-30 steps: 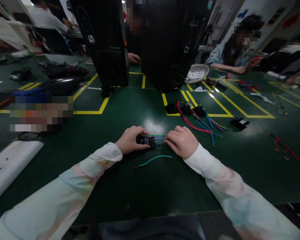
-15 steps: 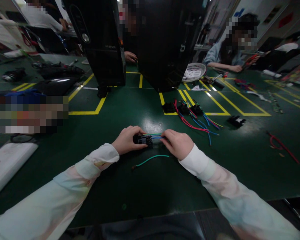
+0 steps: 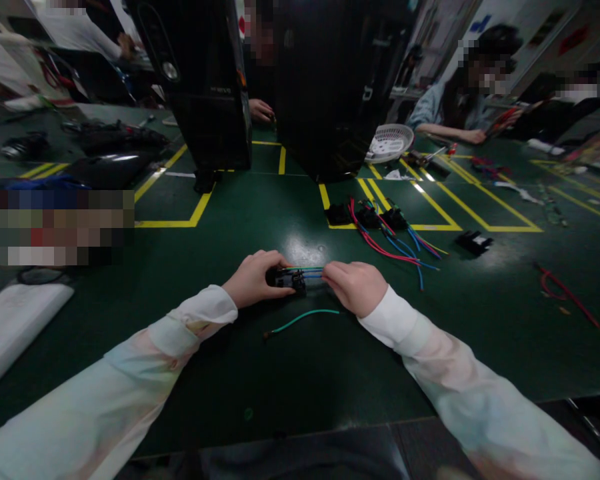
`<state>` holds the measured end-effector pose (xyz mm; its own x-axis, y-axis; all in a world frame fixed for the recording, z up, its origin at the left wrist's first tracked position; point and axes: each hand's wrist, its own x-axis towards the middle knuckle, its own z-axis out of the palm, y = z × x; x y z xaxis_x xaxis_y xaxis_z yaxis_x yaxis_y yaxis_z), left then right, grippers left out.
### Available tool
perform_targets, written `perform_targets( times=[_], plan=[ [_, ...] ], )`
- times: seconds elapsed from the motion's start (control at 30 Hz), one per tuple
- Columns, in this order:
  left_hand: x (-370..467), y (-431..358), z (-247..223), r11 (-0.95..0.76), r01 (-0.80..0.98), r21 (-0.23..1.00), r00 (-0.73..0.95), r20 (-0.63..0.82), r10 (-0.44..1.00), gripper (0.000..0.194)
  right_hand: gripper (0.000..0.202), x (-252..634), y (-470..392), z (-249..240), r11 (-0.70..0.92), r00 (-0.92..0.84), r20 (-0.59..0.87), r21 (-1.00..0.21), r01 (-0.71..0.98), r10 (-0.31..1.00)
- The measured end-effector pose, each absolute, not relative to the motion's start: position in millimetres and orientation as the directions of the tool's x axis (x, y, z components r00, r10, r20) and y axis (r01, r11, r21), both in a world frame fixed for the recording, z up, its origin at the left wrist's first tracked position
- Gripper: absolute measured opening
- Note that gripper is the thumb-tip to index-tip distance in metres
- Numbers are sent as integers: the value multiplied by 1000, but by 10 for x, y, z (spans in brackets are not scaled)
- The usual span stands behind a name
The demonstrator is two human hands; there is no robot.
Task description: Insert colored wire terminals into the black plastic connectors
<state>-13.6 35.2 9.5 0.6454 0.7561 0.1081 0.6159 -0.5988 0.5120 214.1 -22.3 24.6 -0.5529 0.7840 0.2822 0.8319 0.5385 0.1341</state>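
Between thumb and fingers, my left hand (image 3: pixel 255 279) grips a small black part (image 3: pixel 293 283) just above the green table. Green and blue wires (image 3: pixel 310 272) run from this part to the right, where my right hand (image 3: pixel 356 287) pinches their ends. In front of my hands a loose green wire (image 3: pixel 305 315) lies on the table, with a dark tip at its left end. Behind my right hand, several black parts (image 3: pixel 367 215) with red, blue and yellow wires lie in a row.
Two tall black cases (image 3: pixel 207 87) (image 3: pixel 337 93) stand at the back. A white basket (image 3: pixel 393 141), a black piece (image 3: pixel 474 243) and a red wire (image 3: pixel 567 293) are to the right. At left is a white power strip (image 3: pixel 23 333). People sit across the table (image 3: pixel 205 387).
The fingers of my right hand have closed a little more on the wire ends. My left hand and the black part have stayed nearly in place.
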Motion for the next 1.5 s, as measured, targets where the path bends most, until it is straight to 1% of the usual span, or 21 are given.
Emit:
perform_targets(
  times=[0.07, 0.2, 0.37, 0.5, 0.6, 0.73, 0.9, 1.03, 1.1, 1.23, 1.37, 1.5],
  plan=[
    [-136, 349, 101, -599, 618, 510, 645, 107, 757, 36, 18, 2132, -226, 238, 536, -553, 265, 139, 833, 790],
    [-135, 347, 106, -598, 619, 509, 645, 105, 757, 36, 17, 2116, -229, 254, 527, -560, 282, 189, 829, 779],
    [-131, 349, 109, -596, 617, 513, 647, 100, 756, 36, 13, 2131, -205, 243, 569, -598, 214, 185, 801, 772],
    [-130, 350, 112, -594, 622, 509, 644, 97, 759, 37, 12, 2128, -202, 245, 558, -591, 221, 197, 806, 776],
    [-130, 351, 110, -595, 620, 512, 645, 99, 758, 37, 13, 2124, -202, 240, 556, -583, 236, 175, 813, 778],
    [-134, 355, 102, -597, 617, 513, 646, 102, 756, 37, 12, 2137, -191, 208, 572, -591, 214, 150, 806, 777],
    [-142, 364, 91, -603, 613, 511, 651, 107, 752, 36, 15, 2145, -177, 191, 569, -581, 310, 140, 811, 752],
    [-139, 359, 101, -602, 618, 505, 648, 106, 754, 36, 16, 2156, -160, 185, 626, -625, 268, 95, 774, 733],
    [-134, 353, 111, -598, 621, 507, 646, 100, 756, 35, 17, 2161, -162, 194, 633, -637, 274, 113, 766, 721],
    [-129, 346, 120, -592, 625, 509, 643, 96, 760, 35, 19, 2157, -181, 227, 601, -618, 333, 166, 782, 712],
    [-135, 350, 105, -604, 616, 507, 650, 107, 753, 35, 18, 2152, -185, 236, 628, -643, 291, 154, 763, 709],
    [-136, 350, 99, -606, 616, 504, 651, 107, 751, 35, 18, 2152, -187, 229, 605, -633, 330, 195, 772, 701]
  ],
)
